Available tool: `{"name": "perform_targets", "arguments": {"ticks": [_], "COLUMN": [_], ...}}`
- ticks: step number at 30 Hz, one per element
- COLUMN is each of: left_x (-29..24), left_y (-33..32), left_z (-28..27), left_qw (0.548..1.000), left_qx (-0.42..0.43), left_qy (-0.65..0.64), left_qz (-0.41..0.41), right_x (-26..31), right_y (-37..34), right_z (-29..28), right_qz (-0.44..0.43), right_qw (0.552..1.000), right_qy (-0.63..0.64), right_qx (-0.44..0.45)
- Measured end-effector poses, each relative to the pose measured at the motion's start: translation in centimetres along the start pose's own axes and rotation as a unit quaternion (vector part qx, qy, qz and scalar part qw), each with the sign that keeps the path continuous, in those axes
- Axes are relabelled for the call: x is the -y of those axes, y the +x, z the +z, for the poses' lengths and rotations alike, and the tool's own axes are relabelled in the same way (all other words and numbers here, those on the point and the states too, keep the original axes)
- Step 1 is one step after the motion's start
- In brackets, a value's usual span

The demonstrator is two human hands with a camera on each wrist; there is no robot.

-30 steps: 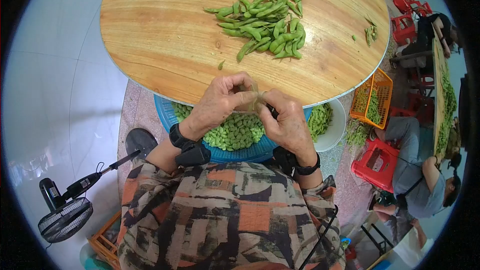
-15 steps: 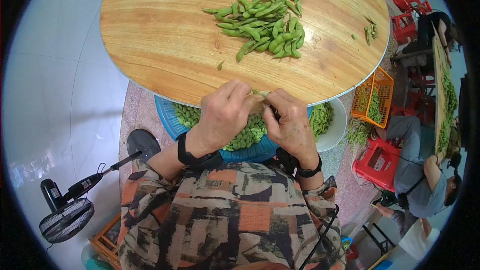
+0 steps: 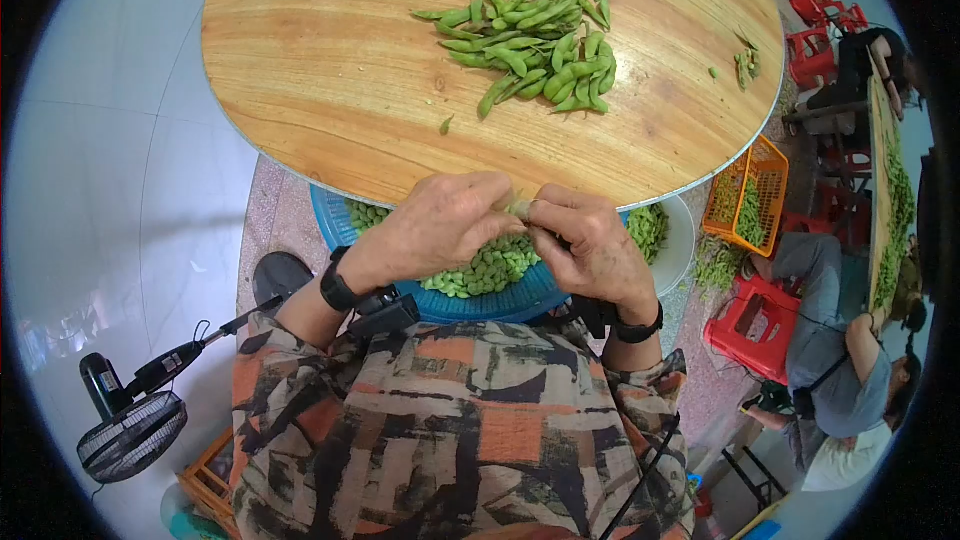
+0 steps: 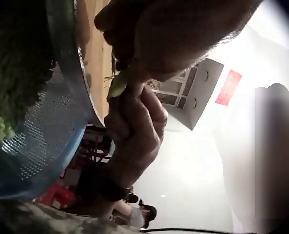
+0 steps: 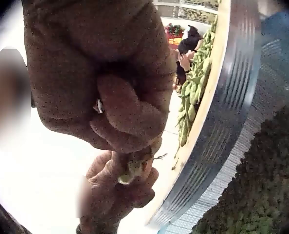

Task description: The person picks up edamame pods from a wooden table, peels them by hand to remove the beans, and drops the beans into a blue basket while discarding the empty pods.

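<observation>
A green soybean pod [image 3: 518,210] spans the fingertips of both hands, just off the near edge of the wooden table [image 3: 320,60]. My left hand [image 3: 435,227] pinches one end and my right hand [image 3: 597,248] grips the other with curled fingers. In the left wrist view the pod [image 4: 119,84] shows pale green between the two hands; the right wrist view has part of it [image 5: 132,173] below the right fingers. Under the hands, a blue basket [image 3: 545,297] holds shelled green beans [image 3: 490,275], partly hidden by the left hand.
Whole pods [image 3: 550,50] lie heaped on the table. To the right stand a white bucket [image 3: 683,250] with pods, an orange crate [image 3: 765,195] and a red stool [image 3: 745,335]. A person [image 3: 840,360] sits at another table on the right. A fan [image 3: 130,435] stands at lower left.
The left hand has turned and its fingers now point right toward the right hand. The right hand has shifted slightly right and down. Less of the pod shows between them than a second ago.
</observation>
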State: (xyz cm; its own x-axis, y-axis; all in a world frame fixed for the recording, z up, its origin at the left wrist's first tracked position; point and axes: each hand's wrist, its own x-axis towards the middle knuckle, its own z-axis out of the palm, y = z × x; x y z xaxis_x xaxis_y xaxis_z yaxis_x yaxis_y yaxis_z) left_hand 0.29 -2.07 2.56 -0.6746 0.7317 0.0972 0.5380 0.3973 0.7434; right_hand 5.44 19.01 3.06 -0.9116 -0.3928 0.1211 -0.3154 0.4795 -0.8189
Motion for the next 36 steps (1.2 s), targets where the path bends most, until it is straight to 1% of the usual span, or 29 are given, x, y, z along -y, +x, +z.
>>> {"name": "perform_targets", "arguments": {"ticks": [1,2,3,4,5,6,7,8,9,10,11,12,13,14,15,17,19,21,22,25,28,29,30,31,32,33,34,35,36], "left_x": [0.5,1.1,1.7,1.9,1.8,1.6,1.5,1.5,1.5,1.6,1.5,1.5,1.5,1.5,1.5,1.7,2.0,2.2,2.2,2.0,1.5,1.2,0.9,0.7,0.9,1.2,1.3,1.3,1.3], "left_y": [0.0,0.0,-0.1,-0.1,-0.1,-0.1,-0.1,-0.1,-0.1,-0.1,-0.1,0.0,0.2,0.2,0.2,0.1,-0.1,-0.2,-0.2,-0.3,-0.2,-0.1,-0.2,-0.3,-0.5,-0.8,-1.0,-1.0,-1.0], "left_z": [-0.2,-0.4,-0.6,-0.6,-0.7,-0.7,-0.8,-0.7,-0.5,-0.3,-0.5,-0.8,-1.1,-1.2,-1.2,-1.0,-0.6,0.1,0.4,0.8,0.7,0.4,-0.2,-0.7,-1.1,-1.5,-1.8,-2.1,-2.4], "left_qw": [0.998,0.998,0.983,0.950,0.949,0.911,0.859,0.859,0.857,0.854,0.853,0.847,0.841,0.841,0.840,0.838,0.788,0.786,0.785,0.778,0.770,0.771,0.785,0.800,0.801,0.876,0.927,0.928,0.950], "left_qx": [0.035,0.034,0.073,0.111,0.112,0.120,0.126,0.125,0.111,0.097,0.095,0.103,0.113,0.113,0.107,0.102,0.087,0.077,0.068,0.056,0.043,0.044,0.050,0.055,0.055,0.117,0.176,0.174,0.188], "left_qy": [-0.047,-0.048,-0.170,-0.290,-0.290,-0.377,-0.458,-0.458,-0.462,-0.467,-0.468,-0.464,-0.460,-0.460,-0.456,-0.453,-0.533,-0.541,-0.548,-0.569,-0.584,-0.583,-0.568,-0.552,-0.551,-0.446,-0.328,-0.327,-0.248], "left_qz": [0.002,0.002,-0.021,-0.043,-0.043,-0.119,-0.193,-0.192,-0.200,-0.208,-0.209,-0.236,-0.263,-0.263,-0.275,-0.286,-0.296,-0.289,-0.281,-0.260,-0.254,-0.252,-0.241,-0.230,-0.227,-0.140,-0.049,-0.048,0.039], "right_x": [-0.6,-1.0,-1.1,-1.0,-1.0,-1.3,-1.7,-1.9,-2.0,-1.9,-1.9,-1.7,-1.5,-1.2,-0.8,0.0,0.3,0.9,0.8,0.4,0.0,-0.2,-0.4,-0.5,-0.7,-0.9,-0.7,-0.8,-1.3], "right_y": [0.0,0.1,0.2,0.3,0.4,0.4,0.4,0.5,0.6,0.6,0.6,0.6,0.7,0.6,0.5,0.4,0.2,0.1,0.1,-0.1,-0.6,-0.9,-1.3,-2.0,-3.1,-4.3,-5.7,-7.2,-9.0], "right_z": [0.0,-0.1,-0.4,-0.8,-1.1,-1.1,-1.1,-1.0,-0.9,-0.6,-0.3,-0.2,-0.2,-0.2,0.1,0.8,1.2,1.3,1.2,0.7,0.5,0.3,0.0,-0.7,-1.7,-2.8,-4.1,-5.5,-6.7], "right_qz": [-0.032,-0.064,-0.064,-0.046,-0.029,-0.029,0.010,0.049,0.049,0.045,0.041,0.040,0.022,0.005,0.006,-0.036,-0.045,-0.024,-0.025,-0.019,-0.003,0.022,0.048,0.047,0.074,0.100,0.129,0.158,0.155], "right_qw": [0.999,0.995,0.995,0.989,0.978,0.978,0.970,0.958,0.958,0.964,0.969,0.969,0.984,0.994,0.994,0.999,0.998,0.998,0.998,0.998,0.997,0.995,0.992,0.992,0.988,0.984,0.980,0.975,0.977], "right_qy": [0.036,0.071,0.071,0.134,0.195,0.195,0.233,0.270,0.269,0.255,0.240,0.241,0.177,0.112,0.112,-0.003,-0.010,-0.022,-0.022,0.006,0.030,0.048,0.067,0.065,0.069,0.073,0.058,0.043,0.006], "right_qx": [0.003,0.005,0.005,0.034,0.063,0.063,0.073,0.083,0.084,0.064,0.045,0.047,0.028,0.008,0.008,-0.040,-0.031,-0.057,-0.057,-0.054,-0.076,-0.088,-0.099,-0.102,-0.116,-0.129,-0.140,-0.151,-0.147]}}
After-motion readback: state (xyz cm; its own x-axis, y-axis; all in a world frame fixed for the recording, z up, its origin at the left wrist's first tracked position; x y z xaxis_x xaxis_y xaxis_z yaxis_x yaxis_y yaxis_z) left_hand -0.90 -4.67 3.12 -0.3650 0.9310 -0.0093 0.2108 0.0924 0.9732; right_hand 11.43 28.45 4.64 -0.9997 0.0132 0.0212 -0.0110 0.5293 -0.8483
